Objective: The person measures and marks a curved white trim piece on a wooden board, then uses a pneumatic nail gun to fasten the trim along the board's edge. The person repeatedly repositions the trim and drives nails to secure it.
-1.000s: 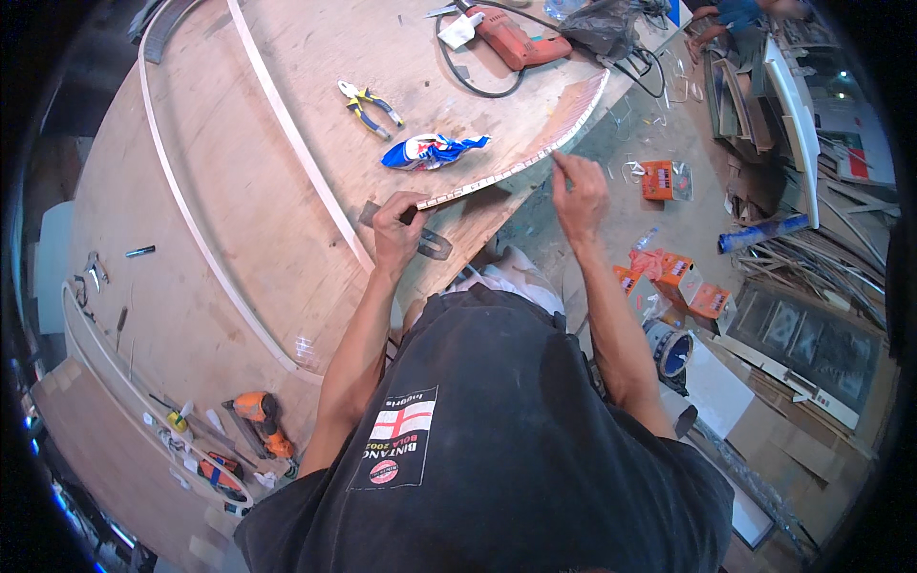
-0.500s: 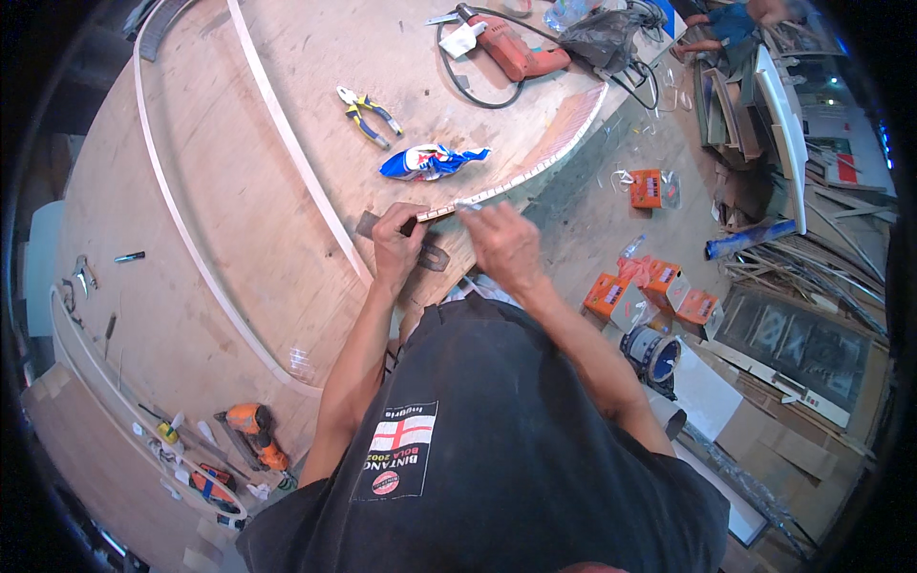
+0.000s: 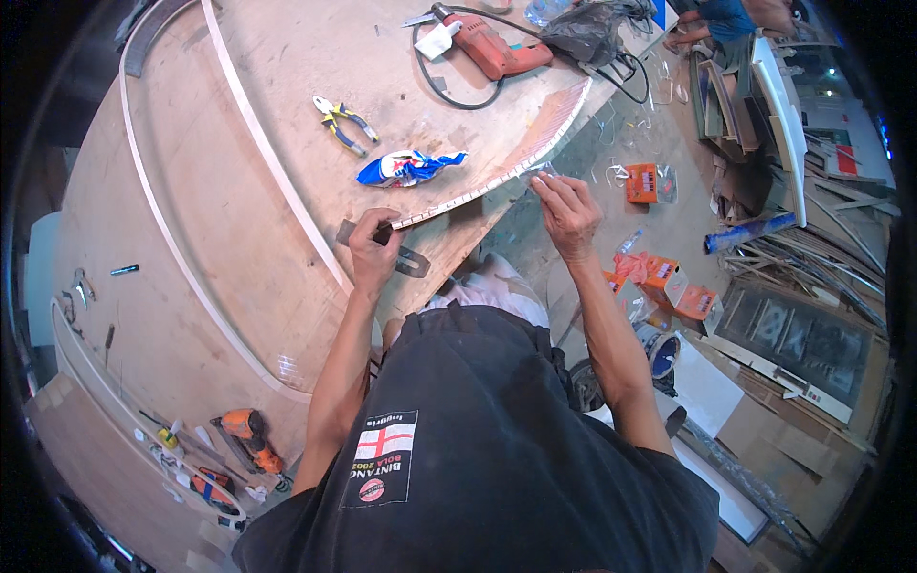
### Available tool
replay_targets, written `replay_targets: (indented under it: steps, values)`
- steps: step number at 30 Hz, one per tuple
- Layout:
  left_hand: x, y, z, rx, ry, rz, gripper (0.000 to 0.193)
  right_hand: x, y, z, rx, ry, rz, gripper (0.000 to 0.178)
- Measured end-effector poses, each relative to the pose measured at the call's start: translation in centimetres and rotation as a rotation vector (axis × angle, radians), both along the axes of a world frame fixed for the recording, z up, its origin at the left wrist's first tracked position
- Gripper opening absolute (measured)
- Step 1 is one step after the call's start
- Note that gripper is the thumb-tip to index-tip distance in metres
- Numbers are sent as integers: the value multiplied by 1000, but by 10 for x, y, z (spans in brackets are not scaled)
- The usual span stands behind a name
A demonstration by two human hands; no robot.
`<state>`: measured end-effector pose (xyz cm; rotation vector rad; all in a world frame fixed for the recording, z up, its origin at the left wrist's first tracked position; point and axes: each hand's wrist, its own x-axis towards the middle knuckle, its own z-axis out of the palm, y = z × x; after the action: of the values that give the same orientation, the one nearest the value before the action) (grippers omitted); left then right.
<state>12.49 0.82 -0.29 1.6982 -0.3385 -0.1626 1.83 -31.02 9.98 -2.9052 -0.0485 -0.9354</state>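
A curved wooden strip [image 3: 468, 197] with regular notches along its edge runs across the table's near corner and bends away to the far right. My left hand [image 3: 374, 246] pinches its near left end between thumb and fingers. My right hand [image 3: 567, 218] is at the strip's outer edge farther right, with fingertips closed on something small and pale that I cannot make out. A flat dark slotted piece [image 3: 413, 264] lies under and beside my left hand. Beyond the strip are a crumpled blue-and-white packet [image 3: 406, 169] and yellow-and-black pliers [image 3: 344, 124].
A red power drill [image 3: 492, 46] with its cord lies at the back of the wooden table [image 3: 258, 201]. Long curved strips [image 3: 177, 234] cross the left side. An orange power tool [image 3: 250, 437] sits front left. Orange boxes [image 3: 661, 277] and scrap boards stand on the floor to the right.
My right hand has slid right along the strip, away from my left hand. My left hand still holds the strip's end. The whole view has shifted slightly.
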Motion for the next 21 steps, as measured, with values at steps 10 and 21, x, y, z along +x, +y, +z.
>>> replay_targets:
  steps: [10,21]
  values:
    - [-3,1,-1,25,64,3,14,3,15,-33,16,29,42,35]
    - [-5,0,-13,-10,75,31,12,-2,20,-19,55,92,47,34]
